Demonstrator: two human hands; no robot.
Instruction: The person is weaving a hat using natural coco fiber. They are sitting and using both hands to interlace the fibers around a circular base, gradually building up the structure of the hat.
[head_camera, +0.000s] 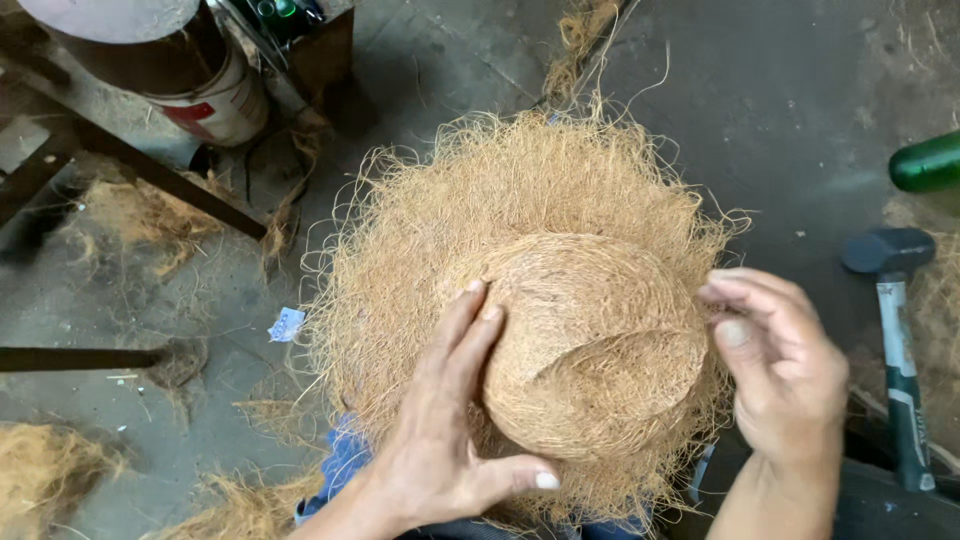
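Note:
A large round mat of tan coconut fibre (520, 200) lies in the middle, with loose strands sticking out all round its edge. A tightly packed dome of the same fibre (600, 340) rises from its near part. My left hand (450, 420) lies flat on the dome's left side, fingers stretched upward and thumb out to the right. At the dome's right edge, my right hand (785, 365) has its fingers curled and pinching at fibre strands.
A hammer (895, 330) with a dark head lies on the grey floor at right. A green bottle (925, 162) shows at the right edge. A white and red can (215, 100) stands top left beside dark metal bars (170, 180). Fibre tufts (45, 470) litter the floor.

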